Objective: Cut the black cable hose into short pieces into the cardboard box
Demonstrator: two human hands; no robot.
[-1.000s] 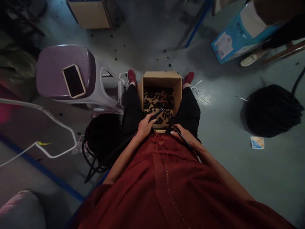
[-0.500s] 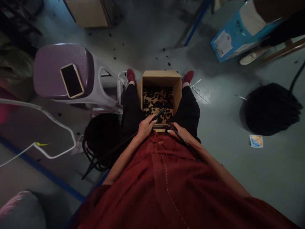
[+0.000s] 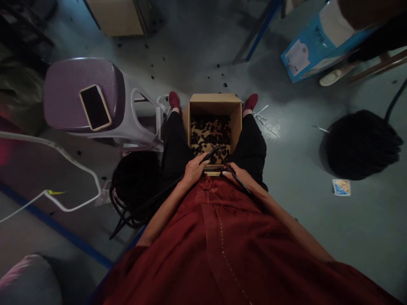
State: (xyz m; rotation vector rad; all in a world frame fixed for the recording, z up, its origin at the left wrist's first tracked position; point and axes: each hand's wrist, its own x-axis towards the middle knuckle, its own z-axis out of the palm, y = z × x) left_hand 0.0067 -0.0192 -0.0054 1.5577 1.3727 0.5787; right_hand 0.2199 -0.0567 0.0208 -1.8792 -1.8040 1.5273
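My left hand (image 3: 193, 170) is closed around a black cable (image 3: 212, 152), whose end sticks out past the fingers over the box. The rest of the cable runs back under the forearm towards a black coil (image 3: 136, 178) on the floor at left. My right hand (image 3: 242, 175) grips a slim dark tool (image 3: 222, 161) with a thin tip; its exact kind is unclear. That tip meets or crosses the cable's end. Below both hands, between my legs, stands an open cardboard box (image 3: 216, 98) with many short black pieces (image 3: 210, 139) scattered on its bottom.
A purple-topped stool (image 3: 65, 93) with a phone (image 3: 95, 108) on it stands at left. Another black coil (image 3: 359, 144) lies at right, near a small packet (image 3: 341, 187). Farther back are a blue carton (image 3: 318, 46), a person's shoe (image 3: 331, 78) and a brown carton (image 3: 117, 17).
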